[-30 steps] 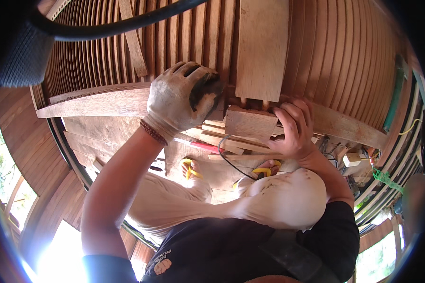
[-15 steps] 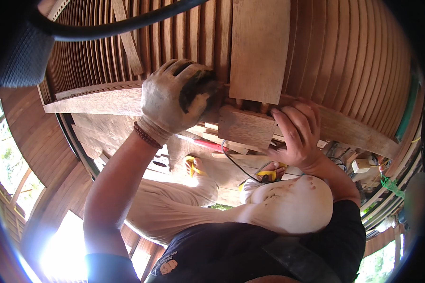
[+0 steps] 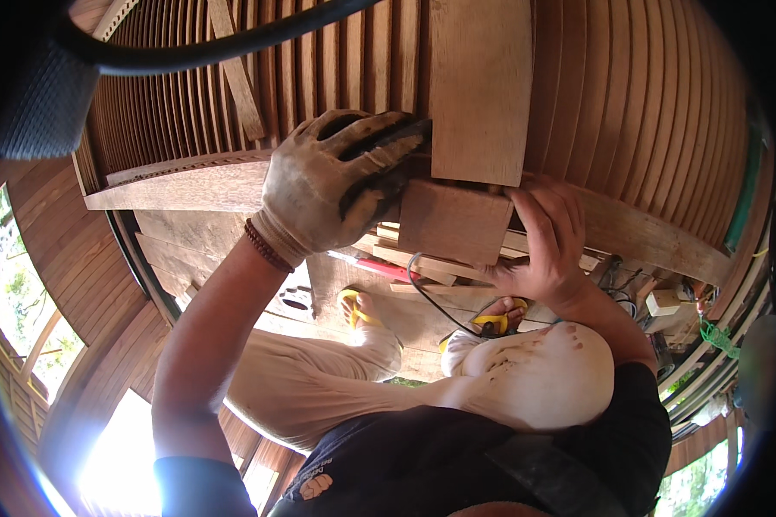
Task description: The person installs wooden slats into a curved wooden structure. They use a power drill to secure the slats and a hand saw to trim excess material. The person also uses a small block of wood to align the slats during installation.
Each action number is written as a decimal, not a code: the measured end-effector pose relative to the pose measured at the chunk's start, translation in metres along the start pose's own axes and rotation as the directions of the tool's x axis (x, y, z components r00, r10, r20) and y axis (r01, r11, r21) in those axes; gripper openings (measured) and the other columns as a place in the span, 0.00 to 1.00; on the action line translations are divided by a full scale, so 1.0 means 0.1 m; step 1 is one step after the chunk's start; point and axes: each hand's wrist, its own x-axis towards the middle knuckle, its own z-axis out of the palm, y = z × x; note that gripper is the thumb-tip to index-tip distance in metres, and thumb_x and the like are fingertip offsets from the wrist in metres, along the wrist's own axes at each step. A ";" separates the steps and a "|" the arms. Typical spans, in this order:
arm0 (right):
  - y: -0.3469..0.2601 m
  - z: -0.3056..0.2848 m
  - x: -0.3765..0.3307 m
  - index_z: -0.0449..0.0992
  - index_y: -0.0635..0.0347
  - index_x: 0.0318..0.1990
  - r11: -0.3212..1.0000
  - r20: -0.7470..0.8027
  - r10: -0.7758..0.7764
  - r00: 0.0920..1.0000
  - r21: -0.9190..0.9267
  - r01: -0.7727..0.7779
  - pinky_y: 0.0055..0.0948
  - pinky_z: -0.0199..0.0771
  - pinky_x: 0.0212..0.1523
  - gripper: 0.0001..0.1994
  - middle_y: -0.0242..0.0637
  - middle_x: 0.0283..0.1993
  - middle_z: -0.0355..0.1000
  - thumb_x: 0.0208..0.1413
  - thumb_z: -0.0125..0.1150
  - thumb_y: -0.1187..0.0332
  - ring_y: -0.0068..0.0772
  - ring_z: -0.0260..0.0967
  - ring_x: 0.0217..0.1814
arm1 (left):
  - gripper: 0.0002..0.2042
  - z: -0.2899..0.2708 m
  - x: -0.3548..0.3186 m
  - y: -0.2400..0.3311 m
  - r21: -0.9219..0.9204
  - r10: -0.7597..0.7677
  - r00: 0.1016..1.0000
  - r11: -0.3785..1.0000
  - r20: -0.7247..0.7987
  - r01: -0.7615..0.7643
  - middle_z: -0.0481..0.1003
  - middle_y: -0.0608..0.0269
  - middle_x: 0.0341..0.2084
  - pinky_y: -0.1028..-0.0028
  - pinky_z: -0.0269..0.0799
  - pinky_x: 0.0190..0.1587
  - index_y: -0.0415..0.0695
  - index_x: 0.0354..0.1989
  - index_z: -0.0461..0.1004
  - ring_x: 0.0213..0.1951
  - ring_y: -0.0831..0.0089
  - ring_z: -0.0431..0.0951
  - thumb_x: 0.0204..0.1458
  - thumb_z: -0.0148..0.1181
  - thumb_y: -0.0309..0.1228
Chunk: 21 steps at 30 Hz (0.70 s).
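Block (image 3: pixel 453 224) of brown wood is positioned at the near edge of the slatted frame (image 3: pixel 181 188), against or close to the near end of a wide plank (image 3: pixel 480 95) that lies lengthwise along the slats (image 3: pixel 358 69). The right hand (image 3: pixel 547 241), bare, is at the right end of the block; its grip pinches that end, fingers at the upper corner, thumb at the lower corner. The left hand (image 3: pixel 341 177), gloved, is over the near edge, left of the block, fingers slightly spread toward the plank's left side; its palm is hidden, so whether this grip encloses anything cannot be told. A beaded bracelet (image 3: pixel 268 246) encircles the left wrist. Below the near edge, a red-handled tool (image 3: pixel 384 270) and wooden strips (image 3: pixel 441 273) rest on the floor (image 3: pixel 328 280).
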 end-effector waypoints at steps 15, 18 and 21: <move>0.02 0.01 0.00 0.76 0.57 0.59 1.000 -0.036 -0.025 0.999 0.014 0.025 0.48 0.74 0.49 0.42 0.45 0.51 0.71 0.28 0.84 0.62 0.48 0.72 0.51 | 0.48 0.08 -0.07 -0.01 -0.056 0.156 0.988 0.986 0.017 -0.155 0.77 0.53 0.53 0.50 0.76 0.55 0.49 0.61 0.72 0.54 0.49 0.78 0.34 0.71 0.70; -0.01 0.02 0.00 0.78 0.52 0.60 1.000 -0.033 -0.005 0.999 -0.011 0.005 0.47 0.74 0.51 0.42 0.46 0.55 0.70 0.27 0.83 0.62 0.49 0.72 0.53 | 0.49 0.08 -0.08 -0.01 -0.022 0.157 0.987 0.987 0.025 -0.157 0.77 0.52 0.53 0.51 0.76 0.55 0.46 0.60 0.70 0.54 0.48 0.79 0.36 0.71 0.70; -0.06 -0.03 0.08 0.78 0.44 0.61 0.997 0.014 0.008 1.000 -0.080 -0.007 0.47 0.74 0.54 0.43 0.51 0.63 0.67 0.26 0.83 0.62 0.52 0.71 0.59 | 0.50 0.07 -0.10 -0.01 -0.044 0.086 0.996 0.995 0.016 -0.086 0.76 0.51 0.54 0.51 0.75 0.57 0.43 0.61 0.69 0.55 0.48 0.78 0.36 0.71 0.70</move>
